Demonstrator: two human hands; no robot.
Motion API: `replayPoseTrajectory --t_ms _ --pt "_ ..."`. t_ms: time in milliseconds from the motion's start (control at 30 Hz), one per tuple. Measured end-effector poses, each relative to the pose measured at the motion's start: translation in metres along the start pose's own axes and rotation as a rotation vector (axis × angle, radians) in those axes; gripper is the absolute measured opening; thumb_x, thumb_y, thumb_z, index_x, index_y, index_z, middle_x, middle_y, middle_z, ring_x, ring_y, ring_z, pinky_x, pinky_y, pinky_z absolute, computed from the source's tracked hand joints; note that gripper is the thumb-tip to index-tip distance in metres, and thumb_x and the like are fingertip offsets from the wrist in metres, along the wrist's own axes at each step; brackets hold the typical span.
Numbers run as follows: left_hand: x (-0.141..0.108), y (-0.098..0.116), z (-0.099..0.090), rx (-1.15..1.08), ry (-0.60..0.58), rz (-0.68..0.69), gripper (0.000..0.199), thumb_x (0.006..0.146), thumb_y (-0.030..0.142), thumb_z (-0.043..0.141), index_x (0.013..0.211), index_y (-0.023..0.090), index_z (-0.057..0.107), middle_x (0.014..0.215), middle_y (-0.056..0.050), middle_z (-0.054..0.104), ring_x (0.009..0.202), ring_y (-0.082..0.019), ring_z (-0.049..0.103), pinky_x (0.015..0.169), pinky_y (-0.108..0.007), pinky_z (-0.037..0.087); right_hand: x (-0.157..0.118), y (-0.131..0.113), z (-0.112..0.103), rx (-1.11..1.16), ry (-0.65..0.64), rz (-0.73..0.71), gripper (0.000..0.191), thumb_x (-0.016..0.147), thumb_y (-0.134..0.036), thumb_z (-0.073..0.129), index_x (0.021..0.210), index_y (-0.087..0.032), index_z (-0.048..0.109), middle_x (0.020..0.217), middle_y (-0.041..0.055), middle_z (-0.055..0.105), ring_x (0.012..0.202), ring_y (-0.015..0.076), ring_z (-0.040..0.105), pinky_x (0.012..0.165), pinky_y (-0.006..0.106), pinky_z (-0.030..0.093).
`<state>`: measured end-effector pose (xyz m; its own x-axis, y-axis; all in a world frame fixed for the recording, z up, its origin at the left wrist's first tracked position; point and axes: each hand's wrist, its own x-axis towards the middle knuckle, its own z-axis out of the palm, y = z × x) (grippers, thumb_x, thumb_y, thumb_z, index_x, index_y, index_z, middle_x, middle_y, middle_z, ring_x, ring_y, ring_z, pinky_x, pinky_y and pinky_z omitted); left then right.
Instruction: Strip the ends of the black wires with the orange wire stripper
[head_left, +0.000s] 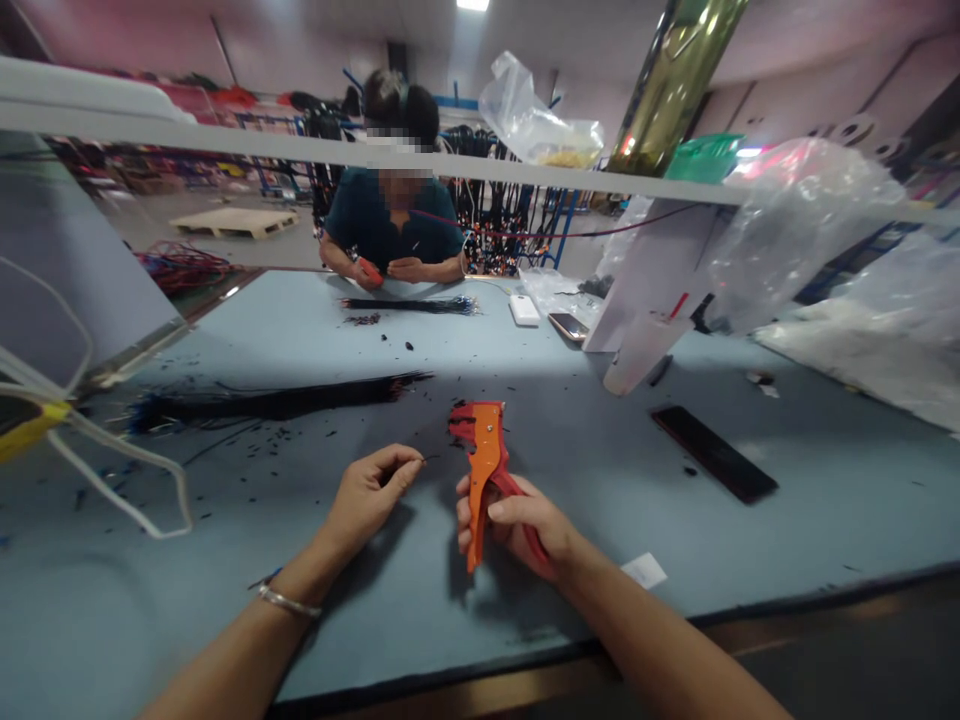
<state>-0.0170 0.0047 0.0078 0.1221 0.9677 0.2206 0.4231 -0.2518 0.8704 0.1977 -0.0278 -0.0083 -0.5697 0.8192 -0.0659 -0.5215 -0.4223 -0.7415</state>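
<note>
My right hand is wrapped round the handles of an orange and red wire stripper, whose jaws point away from me and to the left. To its left, my left hand pinches a thin dark wire between thumb and fingertips. The wire's short end sticks out toward the stripper's jaws, apart from them. Most of the wire is hidden by the hand. Beyond my left hand lies a long bundle of black wires, with small dark scraps scattered around it.
Across the table a person holds a red tool near another wire bundle. A black phone and a cup with a red straw are at right. A white cable loops at left. A shelf bar crosses above.
</note>
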Motion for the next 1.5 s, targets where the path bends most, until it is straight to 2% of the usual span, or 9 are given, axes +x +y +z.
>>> replayPoseTrajectory --t_ms 167,267,533,800,967,1033,1133,1267,1500 --pt "-0.005 0.005 0.003 0.063 0.006 0.111 0.023 0.082 0.035 0.056 0.078 0.017 0.069 0.07 -0.003 0.068 0.064 -0.015 0.058 0.06 -0.022 0.046 0.003 -0.005 0.002 -0.044 0.089 -0.145 0.034 0.069 -0.017 0.067 0.102 -0.013 0.059 0.096 0.0105 0.069 0.075 0.0206 0.067 0.067 0.034 0.054" --pt "-0.008 0.006 0.004 0.119 -0.02 0.203 0.021 0.083 0.032 0.055 0.079 0.017 0.069 0.069 -0.003 0.069 0.06 -0.013 0.058 0.058 -0.021 0.045 0.005 -0.005 0.001 -0.034 0.084 -0.133 0.032 0.07 -0.019 0.065 0.101 -0.014 0.058 0.1 0.0115 0.07 0.076 0.0208 0.068 0.066 0.034 0.054" --pt "-0.008 -0.001 0.003 0.292 -0.144 0.444 0.019 0.088 0.022 0.05 0.085 0.018 0.068 0.065 -0.001 0.065 0.05 -0.009 0.049 0.053 -0.019 0.038 0.004 -0.004 -0.004 -0.016 0.078 -0.083 0.03 0.071 -0.02 0.064 0.1 -0.013 0.058 0.095 0.0101 0.071 0.073 0.0207 0.069 0.066 0.033 0.054" --pt "-0.008 0.003 0.005 0.256 -0.141 0.381 0.022 0.087 0.026 0.049 0.083 0.017 0.068 0.064 -0.002 0.065 0.051 -0.01 0.05 0.053 -0.02 0.04 0.005 -0.004 -0.006 -0.024 0.086 -0.081 0.03 0.071 -0.02 0.063 0.1 -0.013 0.057 0.092 0.009 0.07 0.073 0.0201 0.068 0.065 0.032 0.054" --pt "-0.009 0.006 0.007 0.169 0.011 0.272 0.019 0.086 0.028 0.054 0.079 0.017 0.068 0.064 -0.001 0.066 0.055 -0.011 0.055 0.053 -0.019 0.042 0.006 -0.003 -0.003 -0.039 0.031 -0.064 0.032 0.071 -0.022 0.065 0.101 -0.013 0.058 0.092 0.0102 0.07 0.073 0.0207 0.068 0.064 0.033 0.054" --pt "-0.011 0.009 0.008 0.142 0.034 0.264 0.018 0.086 0.027 0.055 0.078 0.016 0.068 0.064 0.0 0.066 0.055 -0.011 0.056 0.053 -0.019 0.043 0.007 -0.002 -0.001 -0.026 0.005 -0.048 0.034 0.071 -0.024 0.065 0.102 -0.012 0.058 0.091 0.0103 0.07 0.073 0.0208 0.067 0.065 0.034 0.054" --pt "-0.016 0.014 0.009 0.116 -0.017 0.344 0.017 0.087 0.023 0.055 0.086 0.017 0.071 0.066 0.0 0.067 0.054 -0.01 0.055 0.052 -0.019 0.042 0.01 0.002 -0.001 -0.032 -0.021 -0.037 0.036 0.07 -0.023 0.065 0.104 -0.012 0.059 0.089 0.0093 0.07 0.069 0.0192 0.067 0.066 0.034 0.054" --pt "-0.018 0.017 0.011 0.082 -0.114 0.488 0.024 0.089 0.016 0.052 0.104 0.018 0.07 0.064 0.0 0.066 0.052 -0.009 0.055 0.051 -0.018 0.041 0.013 0.006 -0.001 -0.088 -0.058 -0.03 0.031 0.069 -0.02 0.065 0.098 -0.01 0.06 0.088 0.0112 0.068 0.063 0.0188 0.065 0.059 0.032 0.054" --pt "-0.017 0.012 0.014 0.09 -0.174 0.512 0.023 0.09 0.017 0.051 0.104 0.017 0.069 0.067 -0.001 0.068 0.053 -0.01 0.059 0.053 -0.018 0.043 0.013 0.006 0.0 -0.094 -0.065 -0.033 0.027 0.068 -0.019 0.064 0.094 -0.01 0.061 0.082 0.0095 0.067 0.062 0.0172 0.064 0.058 0.03 0.054"
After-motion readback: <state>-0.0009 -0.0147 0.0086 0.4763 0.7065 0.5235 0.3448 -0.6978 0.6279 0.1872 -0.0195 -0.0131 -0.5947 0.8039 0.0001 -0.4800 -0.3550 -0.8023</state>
